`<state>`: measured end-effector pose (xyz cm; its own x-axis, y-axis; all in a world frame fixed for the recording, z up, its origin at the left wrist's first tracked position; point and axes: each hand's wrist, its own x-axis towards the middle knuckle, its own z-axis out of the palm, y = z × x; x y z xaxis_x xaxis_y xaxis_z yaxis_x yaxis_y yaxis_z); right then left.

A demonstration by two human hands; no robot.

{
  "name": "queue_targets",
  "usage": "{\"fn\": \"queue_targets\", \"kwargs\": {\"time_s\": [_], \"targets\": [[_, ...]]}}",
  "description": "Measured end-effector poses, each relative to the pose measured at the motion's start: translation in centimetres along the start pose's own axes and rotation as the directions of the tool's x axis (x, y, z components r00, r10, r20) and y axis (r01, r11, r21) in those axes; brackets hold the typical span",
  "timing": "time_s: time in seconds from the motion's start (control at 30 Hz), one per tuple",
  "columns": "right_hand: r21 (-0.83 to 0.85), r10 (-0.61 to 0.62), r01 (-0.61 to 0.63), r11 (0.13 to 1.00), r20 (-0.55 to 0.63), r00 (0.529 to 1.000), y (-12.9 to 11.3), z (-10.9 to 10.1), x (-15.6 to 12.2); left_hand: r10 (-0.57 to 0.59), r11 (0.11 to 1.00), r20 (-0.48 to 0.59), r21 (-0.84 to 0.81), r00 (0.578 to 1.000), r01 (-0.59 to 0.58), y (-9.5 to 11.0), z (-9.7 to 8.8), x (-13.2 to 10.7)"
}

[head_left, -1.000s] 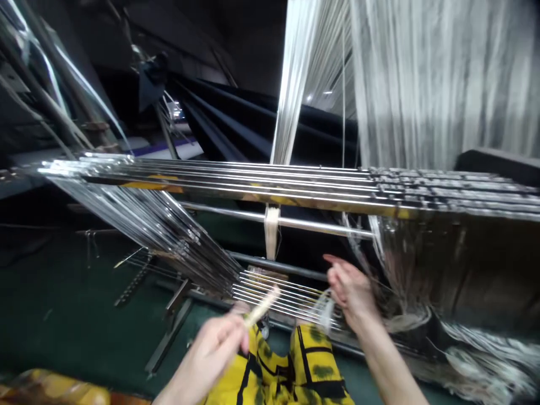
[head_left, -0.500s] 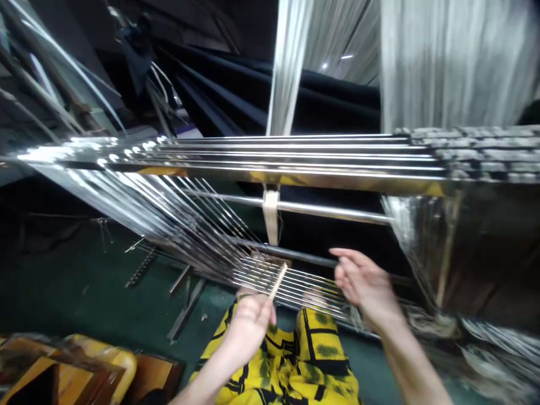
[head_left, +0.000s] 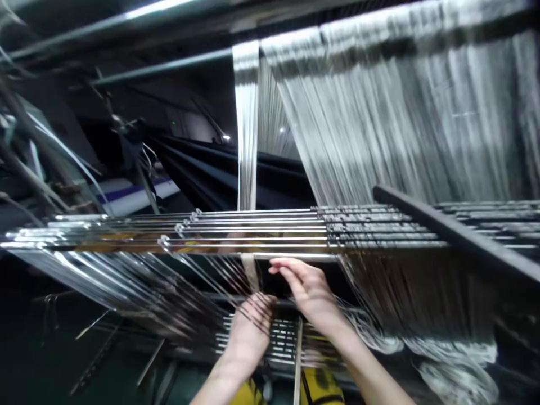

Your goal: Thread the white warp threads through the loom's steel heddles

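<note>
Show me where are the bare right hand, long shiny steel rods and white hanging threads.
Bare right hand [head_left: 310, 291]: head view, back of hand.
Long shiny steel rods [head_left: 253, 228]: head view, middle of one rod.
White hanging threads [head_left: 379, 129]: head view, middle of the sheet.

Glare streaks the metal rods [head_left: 253, 226], the room behind [head_left: 189, 107] sits dim, and the threads [head_left: 379, 129] look softly blurred.

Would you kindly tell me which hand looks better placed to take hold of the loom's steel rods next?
The right hand looks better placed, I'd judge: its extended fingers sit just beneath the steel rods. The left hand sits lower, with slanting strands crossing in front of it.
</note>
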<state>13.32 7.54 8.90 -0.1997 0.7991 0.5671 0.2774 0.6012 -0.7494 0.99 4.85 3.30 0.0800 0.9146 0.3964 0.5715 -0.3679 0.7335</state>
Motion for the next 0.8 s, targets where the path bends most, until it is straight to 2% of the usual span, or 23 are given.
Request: {"fn": "queue_targets", "kwargs": {"time_s": [0.07, 0.1, 0.17, 0.2, 0.3, 0.4, 0.53, 0.67, 0.8], "targets": [[0.007, 0.156, -0.157, 0.988, -0.128, 0.979, 0.0, 0.3, 1.2, 0.029, 0.999, -0.121, -0.027, 0.992, -0.032, 0.0, -1.4, 1.2], [0.052, 0.246, -0.241, 0.969, -0.121, 0.962, -0.1, 0.5, 1.9, 0.049, 0.998, -0.15, -0.041, 0.987, -0.056, 0.1, -2.0, 1.7], [0.165, 0.384, -0.377, 0.912, -0.016, 0.923, -0.2, 1.0, 3.0, 0.08, 0.994, -0.21, -0.054, 0.974, -0.093, 0.4, -2.8, 2.4], [0.202, 0.415, -0.414, 0.887, 0.042, 0.909, -0.3, 1.2, 3.4, 0.093, 0.993, -0.255, -0.048, 0.962, -0.109, 0.6, -2.9, 2.7], [0.251, 0.425, -0.426, 0.869, 0.058, 0.903, -0.5, 1.3, 3.8, 0.166, 0.985, -0.387, 0.021, 0.907, -0.171, 1.1, -3.2, 3.5], [0.29, 0.434, -0.426, 0.857, 0.037, 0.9, -0.6, 1.0, 3.6, 0.213, 0.975, -0.432, 0.154, 0.876, -0.161, 1.5, -4.0, 4.8], [0.306, 0.446, -0.445, 0.842, 0.07, 0.892, -0.8, 1.4, 3.8, 0.169, 0.976, -0.457, 0.203, 0.873, -0.083, 1.4, -5.3, 6.3], [0.302, 0.437, -0.448, 0.842, 0.108, 0.893, -0.9, 1.3, 4.0, 0.155, 0.976, -0.455, 0.209, 0.877, -0.064, 1.2, -5.5, 6.3], [0.324, 0.441, -0.424, 0.846, 0.022, 0.897, -0.4, 0.5, 3.4, 0.29, 0.942, -0.378, 0.276, 0.879, -0.192, 1.0, -5.1, 5.3]]}}
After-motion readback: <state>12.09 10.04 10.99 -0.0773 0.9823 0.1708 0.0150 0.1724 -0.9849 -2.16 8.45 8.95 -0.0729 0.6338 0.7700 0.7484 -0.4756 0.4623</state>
